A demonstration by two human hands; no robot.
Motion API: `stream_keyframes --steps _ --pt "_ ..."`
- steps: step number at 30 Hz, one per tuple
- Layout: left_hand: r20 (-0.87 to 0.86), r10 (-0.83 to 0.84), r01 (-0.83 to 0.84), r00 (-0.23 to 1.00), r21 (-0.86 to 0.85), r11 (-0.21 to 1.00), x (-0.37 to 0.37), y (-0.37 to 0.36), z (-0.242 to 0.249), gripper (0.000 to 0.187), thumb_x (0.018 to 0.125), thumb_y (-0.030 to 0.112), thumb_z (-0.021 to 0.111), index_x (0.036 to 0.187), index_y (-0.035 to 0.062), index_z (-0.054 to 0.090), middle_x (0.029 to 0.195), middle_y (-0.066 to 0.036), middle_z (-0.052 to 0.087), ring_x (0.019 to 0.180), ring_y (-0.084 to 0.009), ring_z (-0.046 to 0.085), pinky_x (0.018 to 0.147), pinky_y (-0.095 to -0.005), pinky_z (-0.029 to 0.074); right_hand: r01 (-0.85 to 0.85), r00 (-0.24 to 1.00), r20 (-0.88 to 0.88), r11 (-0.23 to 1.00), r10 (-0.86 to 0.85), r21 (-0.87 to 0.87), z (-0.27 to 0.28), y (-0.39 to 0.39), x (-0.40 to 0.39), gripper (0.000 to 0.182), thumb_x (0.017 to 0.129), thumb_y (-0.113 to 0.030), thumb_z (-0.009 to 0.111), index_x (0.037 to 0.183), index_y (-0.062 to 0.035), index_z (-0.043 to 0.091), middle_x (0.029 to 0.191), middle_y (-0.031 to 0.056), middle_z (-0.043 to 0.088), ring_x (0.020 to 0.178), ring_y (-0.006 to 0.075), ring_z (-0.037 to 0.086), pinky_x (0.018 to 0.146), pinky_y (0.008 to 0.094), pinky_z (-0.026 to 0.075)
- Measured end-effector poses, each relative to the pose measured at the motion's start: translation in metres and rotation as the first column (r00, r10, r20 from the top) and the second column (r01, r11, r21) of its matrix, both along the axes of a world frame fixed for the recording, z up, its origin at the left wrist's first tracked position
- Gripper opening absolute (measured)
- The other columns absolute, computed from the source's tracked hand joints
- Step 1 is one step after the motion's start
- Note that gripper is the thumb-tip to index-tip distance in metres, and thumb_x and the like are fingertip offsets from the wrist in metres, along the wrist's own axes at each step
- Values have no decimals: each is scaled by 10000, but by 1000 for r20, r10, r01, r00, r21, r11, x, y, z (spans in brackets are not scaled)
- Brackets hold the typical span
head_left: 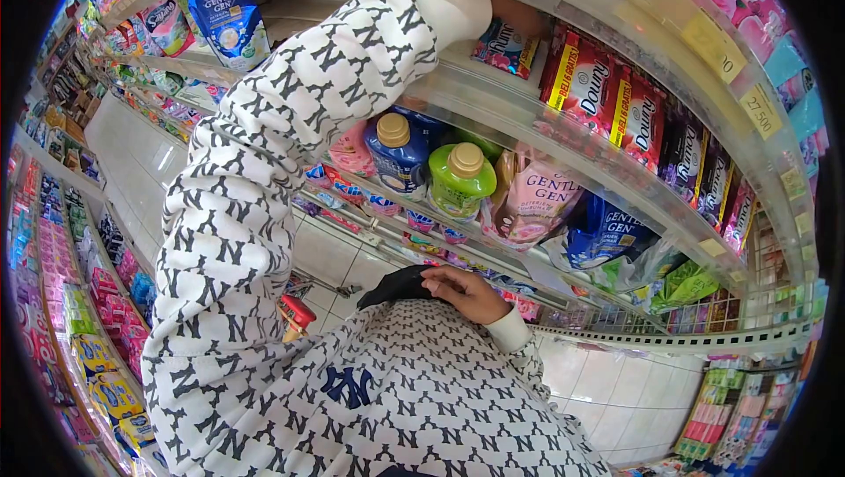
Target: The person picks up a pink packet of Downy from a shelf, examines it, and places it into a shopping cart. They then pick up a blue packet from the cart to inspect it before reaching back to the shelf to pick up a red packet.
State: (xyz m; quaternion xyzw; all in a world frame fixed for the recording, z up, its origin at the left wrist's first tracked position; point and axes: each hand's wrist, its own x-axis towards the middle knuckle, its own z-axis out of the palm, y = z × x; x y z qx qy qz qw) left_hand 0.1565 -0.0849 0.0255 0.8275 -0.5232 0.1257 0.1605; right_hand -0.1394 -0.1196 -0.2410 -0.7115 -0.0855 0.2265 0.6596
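Note:
My left hand [519, 18] reaches deep into the upper shelf, right at a blue-and-pink pack of Downy sachets [506, 47]. Its fingers are in shadow and mostly hidden, so I cannot tell whether they grip the pack. Red Downy packs [581, 81] stand in a row just right of it. Low in front of my body, my right hand [471, 292] has bent fingers closed on the edge of a black cloth-like thing [396, 285] at the hem of my patterned white top [387, 389].
Under the upper shelf stand a blue bottle [396, 156], a green bottle [462, 179] and a pink Gentle Gen pouch [532, 200]. A blue Gentle Gen pouch [227, 24] is at upper left. Price tags line the shelf edge [678, 24]. Another stocked shelf [88, 301] runs along the left.

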Motion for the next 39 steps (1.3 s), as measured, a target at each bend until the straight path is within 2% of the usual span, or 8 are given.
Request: stream_keyframes --steps 7,10,16,30,34,39 --pt "9 -1 1 1000 -49 999 -3 15 7 449 793 255 649 1224 129 632 1214 -138 641 1124 -297 593 944 -401 472 6 1000 -9 1000 -6 -9 -6 -2 0 345 1007 -213 553 1294 -22 544 1143 72 647 1049 116 596 924 258 464" --pt "22 -6 8 1000 -74 997 -2 19 9 434 802 246 640 1219 126 633 1209 -139 641 1122 -298 593 941 -401 473 54 997 46 998 -55 24 -8 -1 0 325 987 -222 591 1257 -41 584 1060 54 669 961 107 625 840 261 483" --pt "45 -15 19 999 -110 994 -2 24 13 406 819 229 622 1209 118 634 1201 -141 640 1116 -300 593 937 -402 475 111 992 48 993 -113 44 -9 -5 -4 314 984 -202 592 1252 -38 584 1063 49 676 945 104 631 834 256 489" --pt "111 -11 32 994 -190 981 -4 52 15 343 860 189 580 1186 100 636 1182 -145 640 1104 -306 594 928 -403 479 77 996 44 997 -77 5 -9 8 -1 321 986 -229 594 1249 -45 591 1033 34 674 912 95 617 819 250 478" --pt "160 -11 49 987 -236 970 -5 63 17 326 872 177 569 1180 95 637 1176 -146 640 1100 -307 594 925 -403 480 66 997 38 998 -66 7 -3 13 -1 316 989 -223 589 1252 -47 589 1059 31 669 936 96 615 829 251 475" --pt "299 17 85 954 -325 942 -11 87 22 307 886 163 554 1172 88 638 1169 -148 640 1096 -309 594 921 -403 481 80 997 18 997 -80 1 1 19 -3 318 991 -214 582 1253 -33 581 1083 39 663 984 95 610 862 246 470"
